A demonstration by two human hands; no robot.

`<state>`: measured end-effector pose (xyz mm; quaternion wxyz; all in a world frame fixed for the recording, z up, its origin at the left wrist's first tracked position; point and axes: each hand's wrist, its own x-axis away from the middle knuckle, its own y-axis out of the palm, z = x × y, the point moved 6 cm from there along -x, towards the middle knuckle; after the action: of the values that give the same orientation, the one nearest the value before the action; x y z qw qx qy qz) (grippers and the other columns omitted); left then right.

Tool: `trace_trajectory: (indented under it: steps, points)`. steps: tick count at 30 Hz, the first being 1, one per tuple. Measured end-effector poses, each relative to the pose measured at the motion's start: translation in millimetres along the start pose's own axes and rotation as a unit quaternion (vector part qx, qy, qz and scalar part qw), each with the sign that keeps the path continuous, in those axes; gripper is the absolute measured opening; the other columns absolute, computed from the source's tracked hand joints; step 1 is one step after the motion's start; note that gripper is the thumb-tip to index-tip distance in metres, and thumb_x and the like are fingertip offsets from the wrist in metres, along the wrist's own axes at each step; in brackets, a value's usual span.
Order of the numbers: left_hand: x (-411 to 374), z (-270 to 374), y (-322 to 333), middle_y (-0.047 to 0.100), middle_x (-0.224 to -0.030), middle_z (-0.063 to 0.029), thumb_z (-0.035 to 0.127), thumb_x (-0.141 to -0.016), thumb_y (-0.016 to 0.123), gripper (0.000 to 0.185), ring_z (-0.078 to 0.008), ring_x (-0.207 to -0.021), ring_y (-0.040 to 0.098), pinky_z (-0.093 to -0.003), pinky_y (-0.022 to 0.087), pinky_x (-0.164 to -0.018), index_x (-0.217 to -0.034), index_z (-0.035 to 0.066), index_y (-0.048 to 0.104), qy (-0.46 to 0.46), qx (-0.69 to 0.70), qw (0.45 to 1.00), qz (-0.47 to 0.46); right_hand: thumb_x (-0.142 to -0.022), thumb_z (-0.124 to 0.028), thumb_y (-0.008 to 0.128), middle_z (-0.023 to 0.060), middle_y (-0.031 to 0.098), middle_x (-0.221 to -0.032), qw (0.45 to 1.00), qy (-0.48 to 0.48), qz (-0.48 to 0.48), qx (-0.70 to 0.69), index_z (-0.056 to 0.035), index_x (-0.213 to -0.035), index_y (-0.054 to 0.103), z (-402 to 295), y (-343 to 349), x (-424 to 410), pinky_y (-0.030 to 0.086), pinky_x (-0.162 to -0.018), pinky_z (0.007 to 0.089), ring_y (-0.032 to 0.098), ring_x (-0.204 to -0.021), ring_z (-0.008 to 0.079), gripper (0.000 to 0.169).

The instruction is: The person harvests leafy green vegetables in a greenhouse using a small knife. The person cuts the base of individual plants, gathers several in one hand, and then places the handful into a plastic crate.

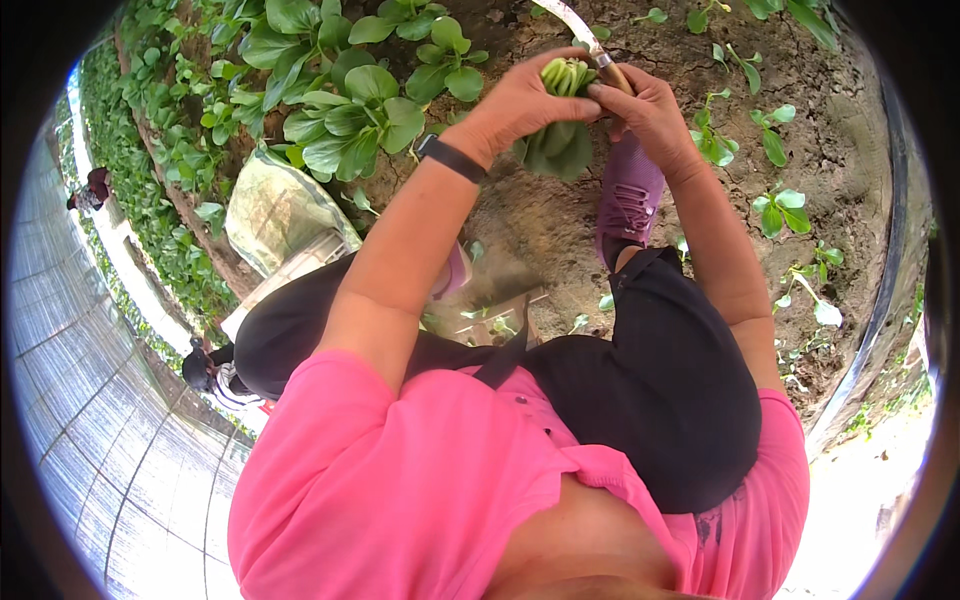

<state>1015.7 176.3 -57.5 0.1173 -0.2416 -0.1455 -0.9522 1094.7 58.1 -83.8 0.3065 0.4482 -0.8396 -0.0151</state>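
Observation:
A bunch of leafy greens [558,154] is in my left hand [529,97], its pale cut stems turned up and its leaves hanging below. My right hand [651,112] grips the wooden handle [616,77] of a sickle, with the thumb against the stem side of the bunch. From the handle the curved metal blade [574,22] points up and away to the left. Both hands are close together above the soil, near my purple shoe [634,191]. Part of the bunch is hidden behind my fingers.
Broad-leaved plants [367,124] grow at the upper left. A mesh bag [281,206] rests by a pale slatted crate [311,255] beside my left leg. Small seedlings [781,212] dot the cracked soil on the right, bordered by a dark edging strip [892,195]. Two other people are at far left.

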Motion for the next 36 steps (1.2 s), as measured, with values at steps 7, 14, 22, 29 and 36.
trace_trajectory:
  steps: [7,14,22,29,36]
  points:
    - [-6.2,-11.3,-20.6,0.069,-0.095,-0.0048,0.002,-0.07,0.07,0.047,-0.0149,-0.086,0.065,-0.0278,0.052,-0.076,-0.116,0.009,0.061,-0.046,-0.378,0.924,-0.011,-0.086,-0.026,0.066,0.0019,0.064,-0.082,0.998,0.048,0.016,-0.03,-0.0049,-0.108,0.059,34.4,9.5,-11.0,0.049,-0.051,0.0217,0.061,-0.063,0.0089,0.031]
    - [-4.2,-14.6,-101.0,0.039,-0.14,-0.0242,0.009,-0.071,0.064,0.027,-0.0336,-0.087,0.067,-0.0393,0.054,-0.071,-0.097,0.011,0.069,-0.074,-0.783,0.616,0.052,-0.089,-0.034,0.061,0.0004,0.05,-0.066,0.986,0.012,-0.046,0.158,-0.0043,-0.087,0.057,54.6,49.5,-68.0,0.036,-0.047,0.0316,0.044,-0.053,0.0098,0.03]
    - [29.9,-43.2,-119.0,0.035,-0.14,-0.0256,0.009,-0.069,0.067,0.033,-0.0364,-0.082,0.067,-0.0434,0.053,-0.071,-0.102,0.011,0.064,-0.13,-0.752,0.641,0.079,-0.091,-0.039,0.052,0.0146,0.059,-0.071,0.947,-0.015,-0.078,0.31,0.0005,-0.089,0.058,85.2,81.8,-104.7,0.043,-0.062,0.0441,0.056,-0.064,0.0323,0.04]
    - [27.2,-41.8,-123.3,0.04,-0.137,-0.0229,0.006,-0.072,0.062,0.04,-0.0367,-0.087,0.065,-0.0424,0.054,-0.072,-0.112,0.01,0.063,-0.166,-0.735,0.649,0.102,-0.091,-0.034,0.05,0.0249,0.063,-0.082,0.911,-0.042,-0.061,0.406,0.0022,-0.096,0.057,83.4,86.2,-102.6,0.045,-0.069,0.0512,0.059,-0.078,0.0438,0.038]
    - [25.6,-46.0,-132.1,0.045,-0.133,-0.0174,0.007,-0.07,0.067,0.021,-0.0355,-0.079,0.066,-0.0447,0.053,-0.067,-0.09,0.003,0.067,-0.159,-0.722,0.66,0.136,-0.092,-0.033,0.048,0.0261,0.063,-0.084,0.885,-0.037,-0.048,0.462,0.0032,-0.102,0.054,85.5,87.2,-98.6,0.047,-0.072,0.0516,0.06,-0.082,0.0442,0.038]
